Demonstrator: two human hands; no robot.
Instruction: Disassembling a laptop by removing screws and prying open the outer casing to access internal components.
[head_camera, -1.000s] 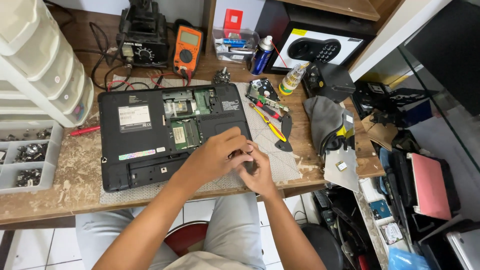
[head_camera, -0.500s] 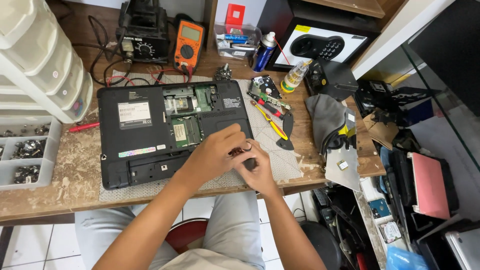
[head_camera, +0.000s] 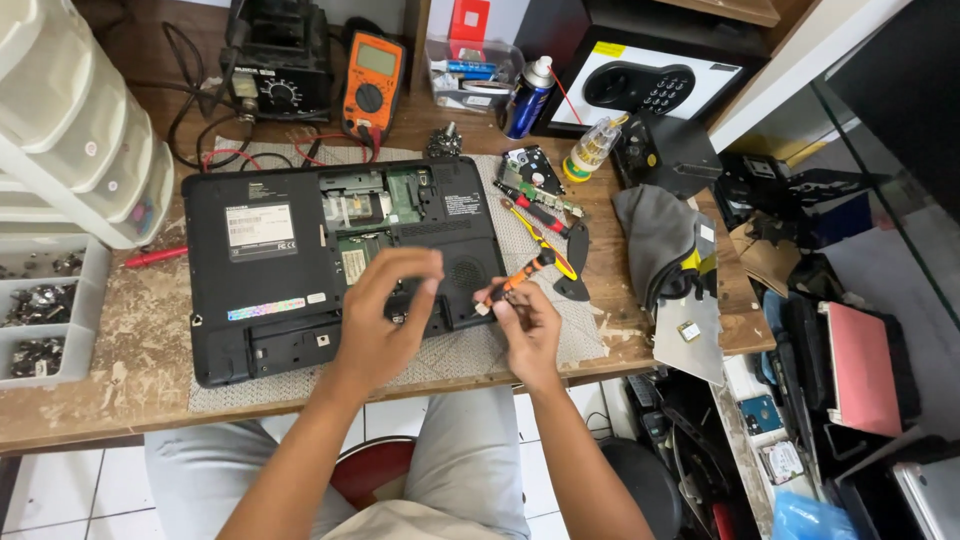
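A black laptop (head_camera: 270, 260) lies upside down on a grey mat, with its inner boards showing through open bays. My left hand (head_camera: 385, 320) hovers over the laptop's near right corner, fingers curled and pinched together near a small part; I cannot tell what it holds. My right hand (head_camera: 525, 325) is beside it, closed around an orange-handled screwdriver (head_camera: 520, 282) whose tip points toward the laptop's corner.
An orange multimeter (head_camera: 372, 85), a black soldering station (head_camera: 275, 65) and a spray can (head_camera: 527, 97) stand at the back. Loose tools (head_camera: 535, 210) and a grey cloth (head_camera: 660, 240) lie to the right. Screw trays (head_camera: 40, 310) and white drawers (head_camera: 70, 130) sit left.
My hands have come apart a little. The right hand now holds the orange screwdriver out in plain sight, and the left hand has lifted slightly above the laptop.
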